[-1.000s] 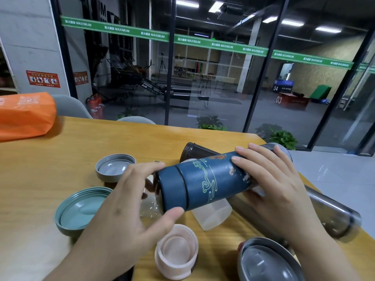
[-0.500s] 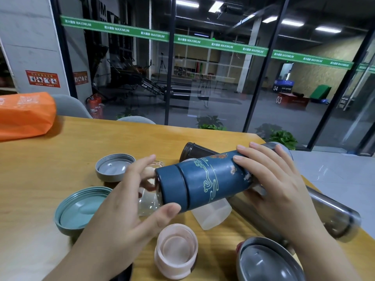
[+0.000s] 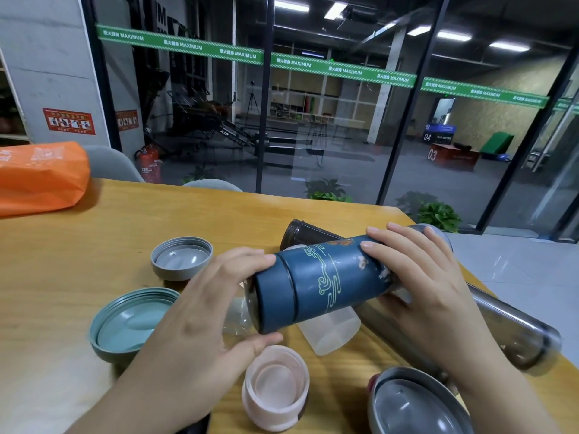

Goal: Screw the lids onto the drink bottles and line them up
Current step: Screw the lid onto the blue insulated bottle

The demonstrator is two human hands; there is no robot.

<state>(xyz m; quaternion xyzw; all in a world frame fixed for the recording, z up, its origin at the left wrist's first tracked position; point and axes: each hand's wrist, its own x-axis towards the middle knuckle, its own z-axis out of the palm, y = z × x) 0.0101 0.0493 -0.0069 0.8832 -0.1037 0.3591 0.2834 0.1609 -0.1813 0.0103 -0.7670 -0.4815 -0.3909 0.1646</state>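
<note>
I have the dark blue bottle (image 3: 326,283) lying almost level above the worktop (image 3: 94,245), base toward my right and its matching blue lid (image 3: 272,300) toward my left, already seated on the neck with only a thin seam showing. My right hand (image 3: 419,286) is wrapped over the bottle's body, fingers (image 3: 376,245) curled across the top, holding it firm. My left hand (image 3: 200,308) cups the lid end, thumb (image 3: 260,343) under the lid's lower edge and fingertips (image 3: 266,258) on its upper edge, so it grips the lid between them. I judge this to be the tightening step, and to do it well I want the right hand to act purely as the anchor while the left turns the lid in short twists, re-gripping between each. I should keep the lid square to the neck; if it binds early, I back off and restart rather than force crossed threads. Under the bottle lie a frosted clear container (image 3: 329,333) and a long steel flask (image 3: 507,333), with a dark cup (image 3: 300,233) behind, so I should lift clear of them before standing the bottle upright. Loose lids wait around me: a grey one (image 3: 181,258), a teal one (image 3: 131,321), a pink one (image 3: 275,389) and a steel one (image 3: 416,405); I judge most of the job remains.
</note>
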